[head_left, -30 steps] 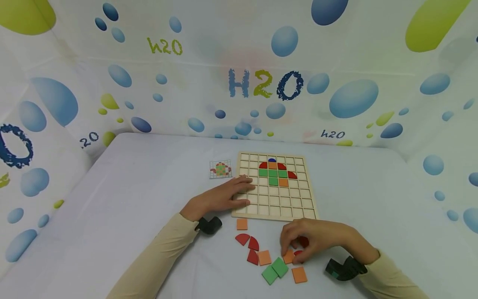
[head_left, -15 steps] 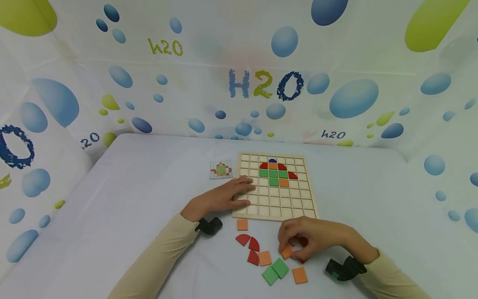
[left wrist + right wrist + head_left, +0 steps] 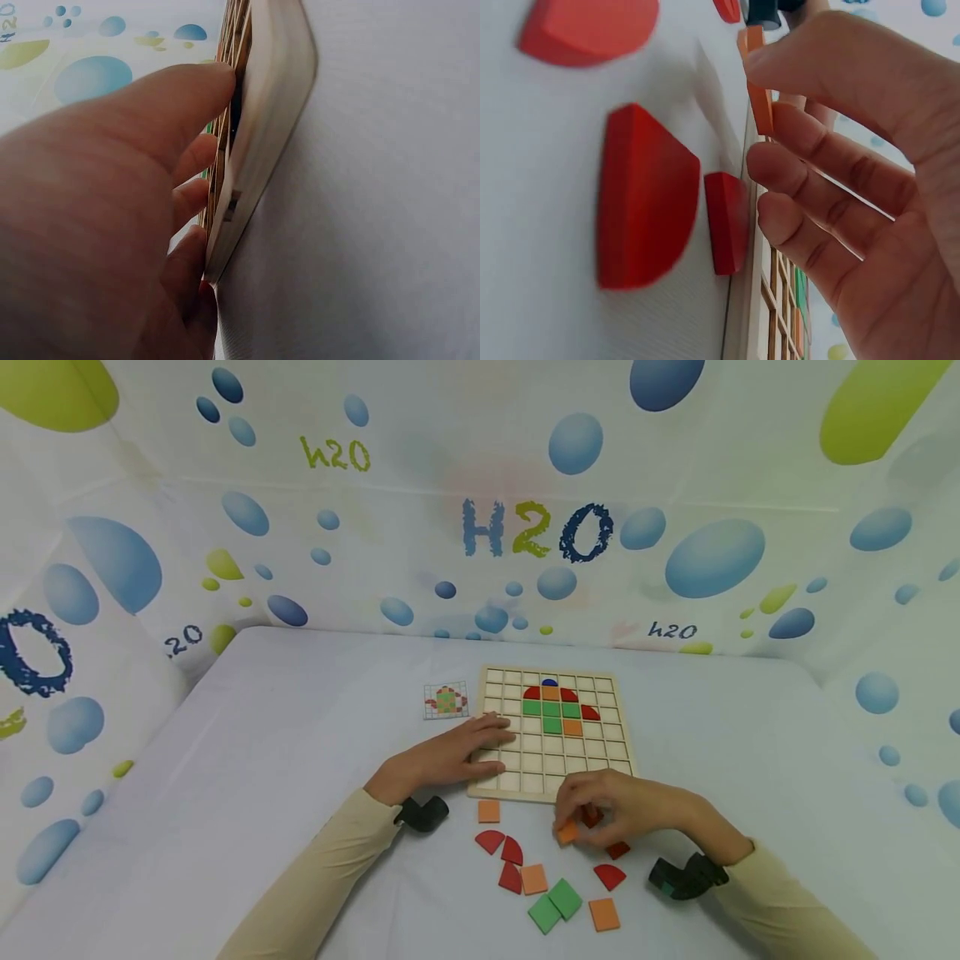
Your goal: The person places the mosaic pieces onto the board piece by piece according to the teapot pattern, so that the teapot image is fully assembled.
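Flat on the left edge of the wooden grid board (image 3: 534, 762) rests my left hand (image 3: 442, 755), its fingers spread and fairly straight. The left wrist view has the thumb lying over the board's rim (image 3: 279, 97). My right hand (image 3: 633, 806) pinches an orange square tile (image 3: 759, 90) between thumb and index finger, lifted off the cloth just in front of the board. Its other fingers curl loosely and hold nothing. Red quarter-round tiles (image 3: 649, 202) lie under and beside this hand. Blue, red, orange and green tiles (image 3: 551, 709) fill several cells in the board's upper part.
Left of the board lies a small card (image 3: 446, 701) printed with a coloured pattern on a grid. Loose orange tiles (image 3: 604, 914), green tiles (image 3: 544, 913) and red tiles (image 3: 490, 841) are scattered on the white cloth (image 3: 360, 893) before the board.
My right hand has picked up the orange tile and carried it up toward the board. Red tiles formerly hidden under that hand now show. My left hand has stayed in place.
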Available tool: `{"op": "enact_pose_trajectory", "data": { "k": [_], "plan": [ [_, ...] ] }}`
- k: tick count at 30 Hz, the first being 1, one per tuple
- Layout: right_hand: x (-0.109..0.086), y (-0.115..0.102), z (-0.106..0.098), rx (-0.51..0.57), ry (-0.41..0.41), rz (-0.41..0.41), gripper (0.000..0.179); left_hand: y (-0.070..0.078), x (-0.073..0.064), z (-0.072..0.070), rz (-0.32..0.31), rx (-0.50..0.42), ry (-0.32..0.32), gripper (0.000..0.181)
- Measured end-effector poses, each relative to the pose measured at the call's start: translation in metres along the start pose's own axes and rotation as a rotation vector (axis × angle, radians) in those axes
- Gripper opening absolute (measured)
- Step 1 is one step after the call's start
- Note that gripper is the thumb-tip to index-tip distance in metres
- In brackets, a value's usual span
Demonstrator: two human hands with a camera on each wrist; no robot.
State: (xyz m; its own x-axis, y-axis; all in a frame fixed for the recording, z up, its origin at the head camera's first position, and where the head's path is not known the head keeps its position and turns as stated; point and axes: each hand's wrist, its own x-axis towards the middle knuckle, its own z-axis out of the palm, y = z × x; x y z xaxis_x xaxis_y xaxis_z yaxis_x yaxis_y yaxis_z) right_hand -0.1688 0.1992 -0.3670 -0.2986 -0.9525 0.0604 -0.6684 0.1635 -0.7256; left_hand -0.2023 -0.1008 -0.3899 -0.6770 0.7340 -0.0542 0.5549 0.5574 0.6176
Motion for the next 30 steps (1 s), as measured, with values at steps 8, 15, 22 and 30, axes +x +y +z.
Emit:
{"op": "enact_pose_trajectory", "data": {
  "k": [8, 15, 22, 30],
  "plan": [
    [0.005, 0.014, -0.008, -0.015, 0.075, 0.045, 0.02, 0.0, 0.0, 0.0, 0.002, -0.001, 0.003, 0.053],
    [0.012, 0.024, -0.014, -0.022, 0.135, 0.066, 0.019, 0.002, -0.002, -0.002, -0.016, -0.011, -0.003, 0.054],
    [0.022, 0.031, -0.02, -0.081, 0.217, 0.013, 0.021, 0.002, -0.002, -0.002, -0.009, -0.014, -0.004, 0.054],
    [0.031, 0.041, -0.023, -0.094, 0.265, 0.11, 0.018, 0.002, -0.001, -0.002, -0.002, -0.014, -0.002, 0.053]
  ]
}}
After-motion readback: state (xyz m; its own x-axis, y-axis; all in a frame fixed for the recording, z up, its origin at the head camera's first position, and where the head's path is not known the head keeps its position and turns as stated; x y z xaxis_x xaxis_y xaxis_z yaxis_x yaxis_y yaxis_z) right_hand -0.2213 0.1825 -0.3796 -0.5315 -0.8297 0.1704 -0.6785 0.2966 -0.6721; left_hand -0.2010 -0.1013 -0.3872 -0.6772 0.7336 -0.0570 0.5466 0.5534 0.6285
